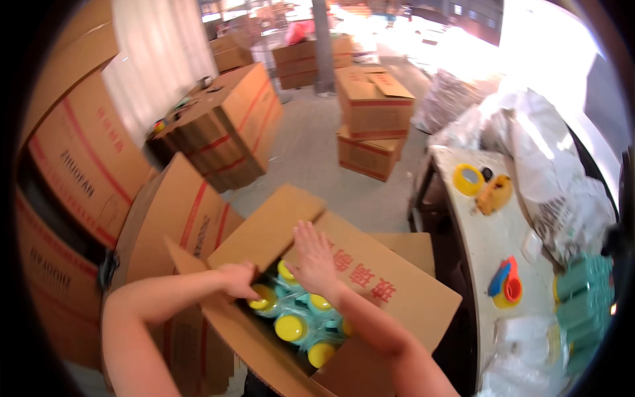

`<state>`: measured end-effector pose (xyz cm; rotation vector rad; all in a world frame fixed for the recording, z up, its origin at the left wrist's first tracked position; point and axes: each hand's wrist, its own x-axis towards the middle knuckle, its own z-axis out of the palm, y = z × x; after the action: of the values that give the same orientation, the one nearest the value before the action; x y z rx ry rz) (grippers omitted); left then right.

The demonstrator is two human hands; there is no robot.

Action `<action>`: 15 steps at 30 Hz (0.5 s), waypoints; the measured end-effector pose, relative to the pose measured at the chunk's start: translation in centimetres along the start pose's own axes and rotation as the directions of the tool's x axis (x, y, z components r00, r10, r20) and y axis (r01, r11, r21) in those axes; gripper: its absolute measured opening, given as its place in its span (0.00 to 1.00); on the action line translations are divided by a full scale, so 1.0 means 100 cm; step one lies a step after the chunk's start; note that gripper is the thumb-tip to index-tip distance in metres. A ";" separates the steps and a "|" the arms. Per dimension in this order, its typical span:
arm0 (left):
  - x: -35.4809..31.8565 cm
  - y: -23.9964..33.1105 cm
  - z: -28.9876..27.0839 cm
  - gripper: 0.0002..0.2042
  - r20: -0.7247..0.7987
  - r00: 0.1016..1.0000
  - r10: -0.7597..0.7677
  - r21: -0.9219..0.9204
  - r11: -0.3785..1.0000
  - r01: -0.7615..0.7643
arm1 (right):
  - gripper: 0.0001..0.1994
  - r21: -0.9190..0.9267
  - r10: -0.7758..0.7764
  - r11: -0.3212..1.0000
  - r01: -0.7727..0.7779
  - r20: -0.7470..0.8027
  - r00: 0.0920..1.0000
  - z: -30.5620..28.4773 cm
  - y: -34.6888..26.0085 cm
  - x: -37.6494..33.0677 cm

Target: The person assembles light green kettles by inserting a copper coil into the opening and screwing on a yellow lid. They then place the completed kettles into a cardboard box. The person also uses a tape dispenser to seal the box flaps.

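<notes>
An opened brown cardboard carton (423, 301) with red markings stands in front of me, its flaps folded outward. Inside it are several green bottles with yellow caps (290, 327), wrapped in clear plastic film. My left hand (237, 280) is at the carton's left edge, a finger reaching in beside a yellow cap (263, 298); its fingers are apart. My right hand (313, 259) is open, its fingers stretched out over the far flaps near where they meet. The right forearm crosses the carton's near right part and hides some of the bottles.
Tall stacked cartons (86, 159) line the left. A large carton (231, 126) and two stacked cartons (376, 109) stand ahead on the grey floor. On the right, a table (466, 251) carries yellow tape (468, 180), a red-and-blue tape dispenser (509, 281), green bottles (585, 291) and plastic bags.
</notes>
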<state>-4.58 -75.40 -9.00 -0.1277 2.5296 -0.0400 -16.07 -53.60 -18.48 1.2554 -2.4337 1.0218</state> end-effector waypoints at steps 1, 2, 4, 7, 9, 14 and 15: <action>-0.006 0.014 0.004 0.39 0.086 0.996 0.033 -0.075 0.997 -0.027 | 0.45 -0.032 -0.126 0.991 0.127 0.017 0.992 0.010 -0.022 0.012; -0.001 0.033 -0.021 0.35 0.204 0.976 0.071 -0.229 0.973 -0.023 | 0.46 -0.094 -0.089 0.990 0.107 0.182 0.979 0.037 -0.010 0.011; -0.044 0.060 -0.039 0.27 -0.006 0.993 0.119 -0.357 0.927 -0.114 | 0.46 -0.201 -0.040 0.972 0.117 0.352 0.935 0.048 -0.002 0.002; -0.144 0.128 0.004 0.19 -0.793 0.531 0.298 -0.106 0.790 -0.604 | 0.44 -0.256 -0.023 0.957 0.138 0.404 0.914 0.050 0.002 -0.003; -0.149 0.165 0.045 0.18 -0.686 0.486 0.542 0.102 0.733 -0.673 | 0.44 -0.215 -0.125 0.952 0.219 0.378 0.917 0.043 -0.009 -0.011; -0.035 0.262 0.050 0.17 -0.866 0.327 0.377 0.071 0.742 -0.666 | 0.27 0.105 -0.415 0.908 0.406 0.378 0.828 -0.042 -0.036 -0.158; -0.041 0.288 0.058 0.17 -0.856 0.342 0.388 0.045 0.715 -0.698 | 0.25 0.140 -0.403 0.914 0.381 0.424 0.811 -0.056 -0.043 -0.180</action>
<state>-0.27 -46.29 -13.06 0.8735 3.3434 0.8212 -2.34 -40.18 -20.85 2.1005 -2.2839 0.7356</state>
